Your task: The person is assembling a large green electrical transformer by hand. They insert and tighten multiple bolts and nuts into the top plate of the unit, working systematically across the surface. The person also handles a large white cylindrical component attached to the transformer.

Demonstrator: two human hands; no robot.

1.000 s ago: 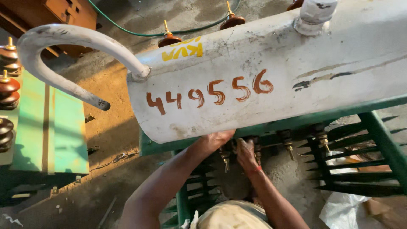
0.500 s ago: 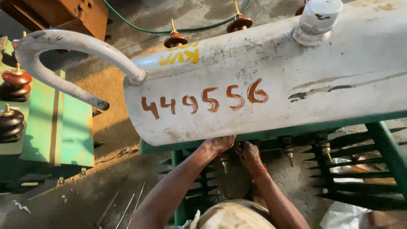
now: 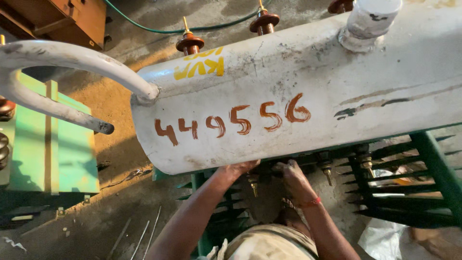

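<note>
**Both hands tucked under the tank's near edge, at the terminal studs**

Head view: a long grey cylindrical tank [image 3: 308, 91] lies with its long axis left to right, rounded end to the left, and overhangs the green transformer body [image 3: 433, 163] below it. The left hand [image 3: 238, 169] reaches up under the tank's near lower edge, its fingertips hidden behind the rim, so I cannot tell whether it is clamped on anything. The right hand [image 3: 293, 179], a red thread at the wrist, is just right of it, fingers curled at the shadowed fittings; its hold is also hidden. A brass terminal stud [image 3: 253, 185] hangs between the two hands, slightly nearer the left one. More studs [image 3: 327, 171] stand to the right. Room is tight: tank above, green cooling fins [image 3: 409, 192] right. The floor with loose metal rods [image 3: 139, 236] lies open to the near left.
</note>
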